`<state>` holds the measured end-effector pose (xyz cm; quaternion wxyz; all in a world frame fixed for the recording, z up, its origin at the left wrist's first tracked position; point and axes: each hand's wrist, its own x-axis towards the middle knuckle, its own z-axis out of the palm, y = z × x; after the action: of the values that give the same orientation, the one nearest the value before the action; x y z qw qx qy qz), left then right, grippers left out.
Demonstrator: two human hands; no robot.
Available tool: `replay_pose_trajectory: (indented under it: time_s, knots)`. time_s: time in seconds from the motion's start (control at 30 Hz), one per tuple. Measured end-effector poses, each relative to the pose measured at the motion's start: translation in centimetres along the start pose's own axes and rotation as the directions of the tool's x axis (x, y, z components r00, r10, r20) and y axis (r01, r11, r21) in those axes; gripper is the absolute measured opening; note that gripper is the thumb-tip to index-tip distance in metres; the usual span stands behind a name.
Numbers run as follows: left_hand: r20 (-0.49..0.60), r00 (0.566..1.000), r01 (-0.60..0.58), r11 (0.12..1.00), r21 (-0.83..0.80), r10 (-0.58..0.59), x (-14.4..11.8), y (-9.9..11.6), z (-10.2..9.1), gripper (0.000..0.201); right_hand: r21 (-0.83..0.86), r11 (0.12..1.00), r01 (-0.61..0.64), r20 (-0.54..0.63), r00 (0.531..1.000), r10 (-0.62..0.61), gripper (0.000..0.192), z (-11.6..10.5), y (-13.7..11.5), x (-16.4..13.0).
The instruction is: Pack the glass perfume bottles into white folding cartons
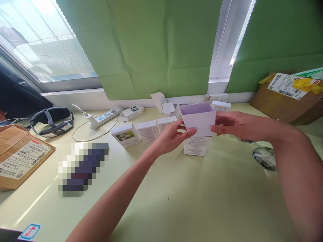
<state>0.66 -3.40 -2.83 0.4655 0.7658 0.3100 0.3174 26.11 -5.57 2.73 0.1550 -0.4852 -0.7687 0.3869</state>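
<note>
A pale green table (176, 201) fills the lower view, with green paper sheets (161, 47) over the window at twelve o'clock. A brown parcel (285, 101) sits at two o'clock, and a second cardboard package (20, 158) lies at nine o'clock.

Both hands hold an open white box (199, 119) in the air just above centre, its mouth up and its inside lilac. The left hand (171, 136) grips the lower left corner between thumb and fingers; the right hand (237, 124) pinches the right wall, fingers closed on it. Directly beneath, at six o'clock from the box, a printed white carton (196, 145) stands on the table.

To handle this well, I judge the grip should stay light and on the corners, since thin card walls dent under a squeeze, and the box should be kept level and square over the carton below.

A row of small white cartons (147, 131) runs off at nine o'clock from the box, close enough that the left forearm could brush them. More opened cartons (164, 104) cluster at eleven o'clock by the sill. A white power strip (101, 119) with its looping cable lies further at ten o'clock, beside a dark head strap (52, 122). A shiny plastic wrapper (264, 158) rests at four o'clock, under the right forearm. A small sticker (30, 232) sits at the near left edge
</note>
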Motion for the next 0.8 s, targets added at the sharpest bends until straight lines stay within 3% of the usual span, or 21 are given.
replay_pose_trajectory:
  time_s: [0.27, 0.6, 0.8]
  knots:
    - [-0.011, 0.998, -0.056, 0.998, 0.003, 0.056, -0.1, 0.4, -0.1, 0.040, 0.021, 0.999, -0.029, -0.019, 0.999, 0.030, 0.053, -0.1, -0.7, -0.1]
    - [-0.031, 0.999, -0.023, 1.000, 0.007, 0.023, 0.0, 0.3, -1.0, 0.040, -0.070, 0.997, 0.031, -0.055, 0.998, -0.035, 0.027, 0.3, -0.4, 0.4]
    - [0.033, 0.999, -0.009, 0.996, 0.087, 0.006, -0.1, 0.9, -1.6, 0.033, -0.122, 0.992, 0.011, -0.069, 0.997, -0.019, 0.037, 0.5, 0.5, 0.9]
